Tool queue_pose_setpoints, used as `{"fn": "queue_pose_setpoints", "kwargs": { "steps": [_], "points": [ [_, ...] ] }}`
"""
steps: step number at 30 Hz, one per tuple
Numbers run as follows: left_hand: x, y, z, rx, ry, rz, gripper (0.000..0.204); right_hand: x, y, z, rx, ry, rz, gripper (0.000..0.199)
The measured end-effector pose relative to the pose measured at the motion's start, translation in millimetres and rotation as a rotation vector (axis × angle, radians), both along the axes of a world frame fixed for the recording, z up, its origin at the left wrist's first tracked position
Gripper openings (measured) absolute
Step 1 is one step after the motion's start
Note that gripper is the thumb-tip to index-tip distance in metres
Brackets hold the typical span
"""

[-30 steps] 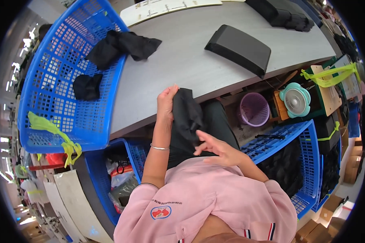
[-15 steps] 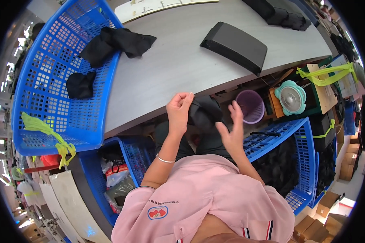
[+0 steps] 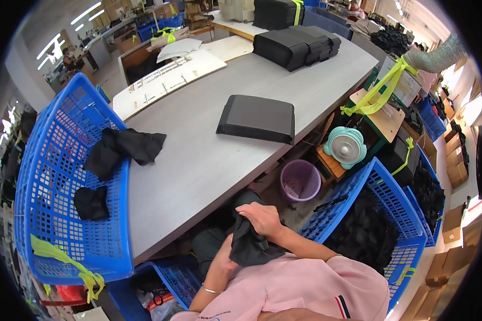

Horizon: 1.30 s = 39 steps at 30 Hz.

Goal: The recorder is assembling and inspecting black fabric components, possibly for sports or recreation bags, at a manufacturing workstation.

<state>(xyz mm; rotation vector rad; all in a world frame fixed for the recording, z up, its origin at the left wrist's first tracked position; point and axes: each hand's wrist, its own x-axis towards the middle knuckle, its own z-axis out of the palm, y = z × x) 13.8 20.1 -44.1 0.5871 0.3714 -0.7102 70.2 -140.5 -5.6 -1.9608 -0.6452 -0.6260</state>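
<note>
A piece of black cloth (image 3: 253,244) is in both my hands, in front of my body and below the table's near edge. My right hand (image 3: 262,218) is closed over its upper part, fingers pointing left. At the cloth's lower left edge is my left hand (image 3: 225,258), closed on it, with its fingertips partly hidden behind the fabric. On the grey table (image 3: 193,176) ahead lies a neat stack of dark flat pieces (image 3: 257,117).
A blue basket (image 3: 72,224) at the left holds black cloth pieces (image 3: 136,144), one hanging onto the table. More black stacks (image 3: 297,45) stand at the back. Right of me are a purple bin (image 3: 300,181), a turquoise fan (image 3: 346,147) and a blue basket (image 3: 377,182) of black cloth.
My view has tilted up and turned. My right hand, earlier apart with spread fingers, has closed on the cloth. The cloth has come nearer my body, and my left hand is now lower on it.
</note>
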Motion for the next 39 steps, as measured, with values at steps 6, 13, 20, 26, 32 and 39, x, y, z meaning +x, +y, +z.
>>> {"fn": "queue_pose_setpoints", "kwargs": {
  "steps": [6,13,20,26,32,39],
  "points": [
    [-17.4,16.6,-25.2,0.034,-0.985,-0.228,0.041,-6.9,27.6,-41.4,0.211,1.003,0.605,0.022],
    [2.4,5.1,-17.4,-0.033,-0.924,-0.357,0.037,-17.0,44.8,-67.4,0.353,1.202,0.714,0.022],
    [4.5,13.5,2.7,0.180,-0.573,-0.358,0.030,9.2,-19.1,-14.9,0.504,0.896,0.131,0.024],
    [-8.9,-2.7,-3.8,0.154,-0.384,0.037,0.060,13.6,-35.9,5.2,0.915,0.898,0.005,0.021],
    [-4.0,-9.4,-3.4,0.086,-0.238,0.226,0.052,11.8,-6.0,-26.9,0.679,0.879,-0.020,0.022],
    [0.3,-3.1,13.6,-0.157,-0.170,0.157,0.061,3.0,2.3,-95.5,0.161,0.770,0.277,0.021]
  ]
}}
